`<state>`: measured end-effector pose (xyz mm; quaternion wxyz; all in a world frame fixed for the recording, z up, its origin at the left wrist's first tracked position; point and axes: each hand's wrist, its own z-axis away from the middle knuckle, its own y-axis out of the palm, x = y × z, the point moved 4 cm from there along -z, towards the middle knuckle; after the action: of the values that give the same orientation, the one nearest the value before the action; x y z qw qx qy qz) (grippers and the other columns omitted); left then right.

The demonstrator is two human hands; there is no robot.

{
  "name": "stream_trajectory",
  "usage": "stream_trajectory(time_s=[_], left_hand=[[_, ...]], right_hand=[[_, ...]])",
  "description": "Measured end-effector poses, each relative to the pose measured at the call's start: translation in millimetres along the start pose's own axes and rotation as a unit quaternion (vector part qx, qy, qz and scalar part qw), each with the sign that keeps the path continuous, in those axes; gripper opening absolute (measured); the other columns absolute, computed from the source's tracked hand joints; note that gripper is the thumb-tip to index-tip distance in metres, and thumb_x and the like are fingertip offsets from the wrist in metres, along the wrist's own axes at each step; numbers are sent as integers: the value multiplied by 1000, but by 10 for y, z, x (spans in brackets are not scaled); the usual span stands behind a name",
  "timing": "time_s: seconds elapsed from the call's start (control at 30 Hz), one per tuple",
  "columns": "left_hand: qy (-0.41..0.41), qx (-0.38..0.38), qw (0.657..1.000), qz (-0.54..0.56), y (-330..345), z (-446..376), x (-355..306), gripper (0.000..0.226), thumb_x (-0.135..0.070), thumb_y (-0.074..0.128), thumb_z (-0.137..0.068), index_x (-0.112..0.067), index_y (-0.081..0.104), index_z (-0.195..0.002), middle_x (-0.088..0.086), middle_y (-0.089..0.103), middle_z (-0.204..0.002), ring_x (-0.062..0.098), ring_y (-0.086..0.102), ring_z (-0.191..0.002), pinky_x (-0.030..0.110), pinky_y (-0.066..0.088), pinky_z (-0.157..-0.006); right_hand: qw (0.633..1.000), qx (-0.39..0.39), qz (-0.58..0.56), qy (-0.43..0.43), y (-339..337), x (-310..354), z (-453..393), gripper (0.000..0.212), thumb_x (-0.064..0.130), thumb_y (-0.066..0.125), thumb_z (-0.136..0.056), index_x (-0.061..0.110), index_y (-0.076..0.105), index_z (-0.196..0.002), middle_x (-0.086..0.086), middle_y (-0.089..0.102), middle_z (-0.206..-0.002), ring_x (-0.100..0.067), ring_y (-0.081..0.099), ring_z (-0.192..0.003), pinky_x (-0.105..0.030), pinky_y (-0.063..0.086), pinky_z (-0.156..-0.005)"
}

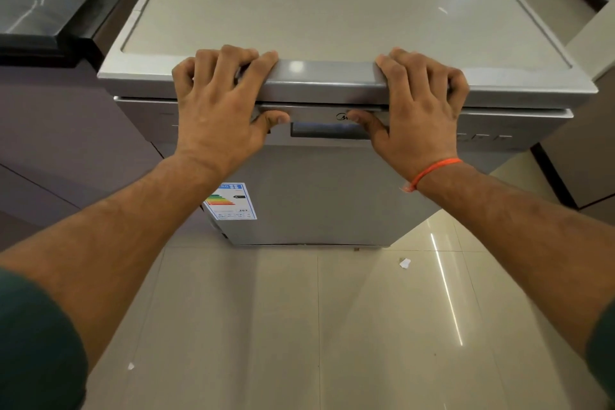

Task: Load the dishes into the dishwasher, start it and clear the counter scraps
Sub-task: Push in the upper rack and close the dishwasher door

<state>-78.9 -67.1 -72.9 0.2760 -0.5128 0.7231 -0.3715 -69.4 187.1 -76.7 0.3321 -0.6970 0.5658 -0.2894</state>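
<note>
View from the head camera, looking down on a freestanding silver dishwasher (319, 190) that stood on a tiled floor (299, 326) between a dark counter (40, 10) at the left and cabinetry at the right. The left hand (219, 103) and the right hand (419, 106) were both set on the front top edge of the machine, well apart, one to either side of the display panel (329, 130). In each grip the fingers were curled over the upper lip while the thumb was tucked beneath, at the handle recess of the door (319, 210). The door lay flush with the body, so it appeared closed. No dishes were visible, and whether the racks held any could not be told. An energy label (231, 201) was stuck on the door's left side; an orange thread (432, 173) circled the right wrist; small white scraps (404, 263) lay on the floor. The step in hand was judged to concern the door, either opening it for loading or seating it before starting. If opening, the next move would call for an even outward pull from both hands, then lowering the door with support.
</note>
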Motion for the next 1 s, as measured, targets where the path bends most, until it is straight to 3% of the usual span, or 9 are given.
stream_trajectory(time_s=[0.13, 0.33, 0.47, 0.57, 0.7, 0.8, 0.9, 1.0], left_hand=[[-16, -14, 1000, 11, 24, 4, -13, 69, -67, 58, -89, -25, 49, -143, 10, 51, -136, 38, 46, -121, 51, 29, -102], [-40, -13, 999, 27, -1, 3, -42, 70, -67, 62, -86, -27, 50, -142, 8, 51, -136, 36, 45, -123, 48, 26, -106], [-52, 8, 998, 28, -57, 2, -99, 67, -63, 65, -86, -29, 48, -142, 6, 48, -138, 34, 42, -126, 48, 26, -110], [-67, 24, 997, 10, -115, -1, -203, 67, -54, 68, -88, -27, 43, -144, 7, 44, -142, 33, 39, -131, 48, 23, -115], [-76, 124, 988, -44, -127, 71, -348, 93, -27, 69, -85, -19, 13, -159, 8, 18, -162, 31, 12, -153, 51, 5, -126], [-61, 240, 967, -65, -274, 74, -333, 109, -29, 70, -85, -17, -8, -161, 6, -3, -169, 29, -5, -157, 52, -1, -126], [-33, 322, 943, -80, -584, 75, -347, 104, -40, 66, -91, -19, -8, -162, 5, -4, -171, 27, -1, -158, 57, -4, -125], [-52, 304, 950, -50, -1006, 133, -422, 89, -45, 60, -96, -22, 5, -162, 5, 11, -170, 25, 12, -157, 60, -4, -124]], right_hand=[[1000, -24, -1, 16, 20, 12, -6, 69, 70, 46, -92, 19, 51, -139, -3, 50, -143, -27, 43, -129, -49, 26, -109], [1000, 0, 1, 22, -2, 26, -21, 69, 70, 48, -91, 21, 49, -139, -3, 49, -143, -26, 40, -130, -50, 27, -110], [998, 43, 23, 25, -50, 83, -31, 66, 66, 48, -93, 21, 44, -142, -3, 43, -147, -28, 37, -137, -54, 23, -115], [992, 105, 58, 44, -97, 183, -28, 68, 59, 44, -98, 20, 30, -151, -6, 29, -158, -31, 24, -147, -59, 14, -119], [974, 204, 73, 66, -166, 294, -6, 82, 60, 42, -98, 18, 6, -160, -10, 6, -166, -35, 3, -154, -61, 4, -121], [953, 288, 77, 45, -323, 288, -3, 94, 67, 42, -94, 22, -8, -160, -9, -7, -168, -35, -5, -154, -62, 2, -122], [922, 379, 83, 14, -558, 293, -2, 92, 72, 34, -94, 25, -11, -160, -7, -12, -169, -32, -7, -155, -63, -2, -121], [924, 376, 66, 2, -939, 399, -14, 86, 73, 24, -96, 25, -4, -161, -5, -6, -169, -29, -1, -156, -63, -3, -121]])
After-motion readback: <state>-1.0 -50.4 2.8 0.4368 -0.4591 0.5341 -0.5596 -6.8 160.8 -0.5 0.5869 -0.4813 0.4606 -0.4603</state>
